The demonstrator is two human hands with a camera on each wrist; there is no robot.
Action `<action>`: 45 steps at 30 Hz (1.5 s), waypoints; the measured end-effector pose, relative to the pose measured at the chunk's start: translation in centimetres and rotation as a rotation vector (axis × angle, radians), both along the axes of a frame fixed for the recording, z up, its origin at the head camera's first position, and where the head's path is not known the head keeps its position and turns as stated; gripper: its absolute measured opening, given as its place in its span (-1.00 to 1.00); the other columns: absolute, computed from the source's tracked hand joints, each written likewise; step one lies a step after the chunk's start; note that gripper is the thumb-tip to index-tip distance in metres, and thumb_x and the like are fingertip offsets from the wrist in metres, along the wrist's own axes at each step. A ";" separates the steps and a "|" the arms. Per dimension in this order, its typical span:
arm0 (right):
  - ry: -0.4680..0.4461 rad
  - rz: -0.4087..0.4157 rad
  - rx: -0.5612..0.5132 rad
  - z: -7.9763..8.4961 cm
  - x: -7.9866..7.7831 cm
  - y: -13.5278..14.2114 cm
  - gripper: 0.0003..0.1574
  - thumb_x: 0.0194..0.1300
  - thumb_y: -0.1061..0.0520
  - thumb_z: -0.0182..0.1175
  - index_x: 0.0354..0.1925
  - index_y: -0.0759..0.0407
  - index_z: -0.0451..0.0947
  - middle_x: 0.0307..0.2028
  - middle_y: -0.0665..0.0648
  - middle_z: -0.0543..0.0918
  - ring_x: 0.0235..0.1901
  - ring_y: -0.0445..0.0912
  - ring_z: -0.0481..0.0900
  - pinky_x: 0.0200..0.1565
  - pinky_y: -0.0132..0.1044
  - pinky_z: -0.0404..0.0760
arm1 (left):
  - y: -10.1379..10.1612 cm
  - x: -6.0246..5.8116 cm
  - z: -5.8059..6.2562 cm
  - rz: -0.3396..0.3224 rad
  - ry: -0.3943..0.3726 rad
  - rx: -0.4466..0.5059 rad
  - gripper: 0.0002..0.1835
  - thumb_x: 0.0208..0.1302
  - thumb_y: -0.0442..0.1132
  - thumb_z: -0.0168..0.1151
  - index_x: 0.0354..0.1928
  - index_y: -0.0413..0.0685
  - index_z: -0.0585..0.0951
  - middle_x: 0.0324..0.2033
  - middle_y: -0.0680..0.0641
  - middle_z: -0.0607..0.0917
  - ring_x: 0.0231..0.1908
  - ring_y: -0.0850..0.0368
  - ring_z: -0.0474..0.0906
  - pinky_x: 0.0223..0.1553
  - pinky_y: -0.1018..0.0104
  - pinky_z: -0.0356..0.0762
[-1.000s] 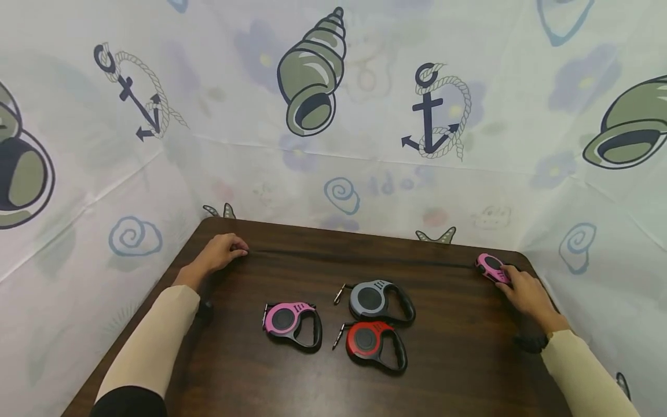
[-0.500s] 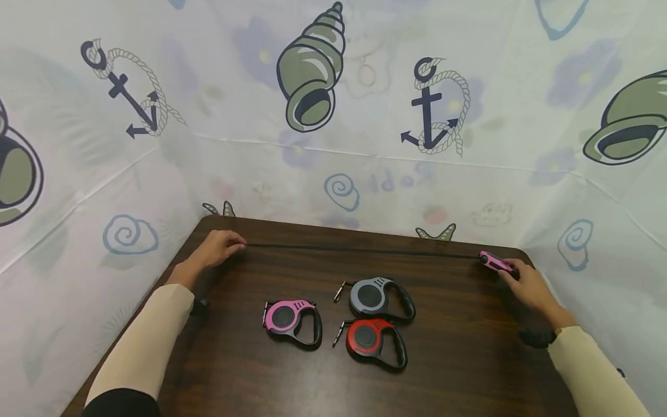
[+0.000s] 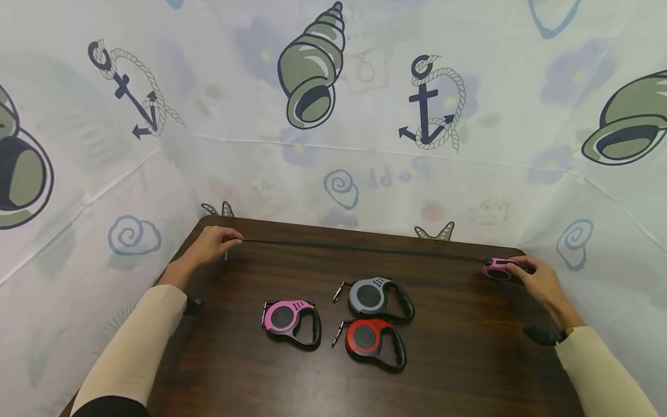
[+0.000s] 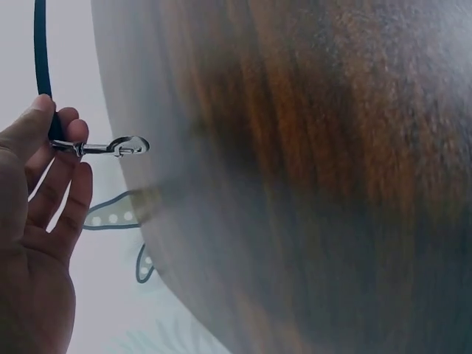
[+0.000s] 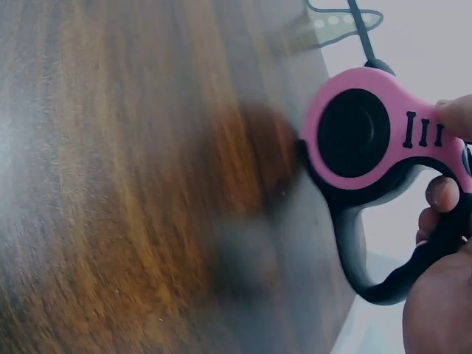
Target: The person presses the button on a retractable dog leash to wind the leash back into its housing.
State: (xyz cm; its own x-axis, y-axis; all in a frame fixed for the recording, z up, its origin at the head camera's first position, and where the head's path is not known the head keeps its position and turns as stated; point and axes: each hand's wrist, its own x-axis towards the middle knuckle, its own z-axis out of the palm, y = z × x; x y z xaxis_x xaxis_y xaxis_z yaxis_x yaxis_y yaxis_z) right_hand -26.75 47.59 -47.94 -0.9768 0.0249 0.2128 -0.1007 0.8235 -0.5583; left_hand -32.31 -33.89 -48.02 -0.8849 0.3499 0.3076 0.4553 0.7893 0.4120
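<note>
My right hand [image 3: 544,286] grips the black handle of a pink retractable dog leash [image 3: 497,269] at the far right of the table. In the right wrist view its round black disc [image 5: 354,133] faces the camera, and the fingers pass through the handle loop. A black strap [image 3: 359,249] runs out of it, stretched nearly straight across the back of the table. At the far left my left hand [image 3: 205,249] pinches the strap's other end. The left wrist view shows a silver snap hook [image 4: 110,147] sticking out past those fingertips.
On the dark wooden table [image 3: 250,382] lie three more retractable leashes: a pink one [image 3: 283,317] left of centre, a grey one [image 3: 370,296], and a red one [image 3: 365,337] just below it. A patterned white cloth [image 3: 375,127] surrounds the table's back and sides.
The held leash has turned in my right hand and shifted slightly right. My left hand has moved a little left and farther back, and the hook now hangs visible below it. The strap looks tauter than a second ago.
</note>
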 end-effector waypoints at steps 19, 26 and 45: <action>-0.115 0.061 -0.169 1.7 1.6 2.7 -0.39 0.60 -0.09 0.18 0.17 0.47 0.59 -0.27 -0.32 0.65 -0.23 -0.33 0.49 -0.20 -0.36 0.47 | 0.2 1.7 2.1 -0.071 0.056 0.025 -0.94 0.24 -0.45 0.51 -0.25 -0.25 0.84 -0.36 -0.14 0.85 -0.53 0.29 0.48 -0.52 0.41 0.45; -0.152 0.059 -0.207 2.0 2.0 3.7 -0.39 0.61 -0.08 0.16 0.16 0.49 0.58 -0.27 -0.28 0.65 -0.24 -0.32 0.49 -0.21 -0.36 0.48 | 0.4 1.9 2.5 -0.100 0.091 0.020 -0.91 0.14 -0.43 0.59 -0.30 -0.18 0.86 -0.39 -0.10 0.85 -0.56 0.38 0.51 -0.55 0.43 0.43; -0.173 0.132 -0.465 2.9 2.0 5.5 -0.73 0.63 0.15 0.13 -0.07 0.07 0.79 -0.35 -0.12 0.58 -0.29 -0.24 0.42 -0.25 -0.35 0.40 | 0.4 2.2 3.2 -0.170 0.114 0.009 -0.83 0.03 -0.48 0.60 -0.30 -0.16 0.86 -0.39 -0.10 0.86 -0.55 0.43 0.58 -0.53 0.51 0.47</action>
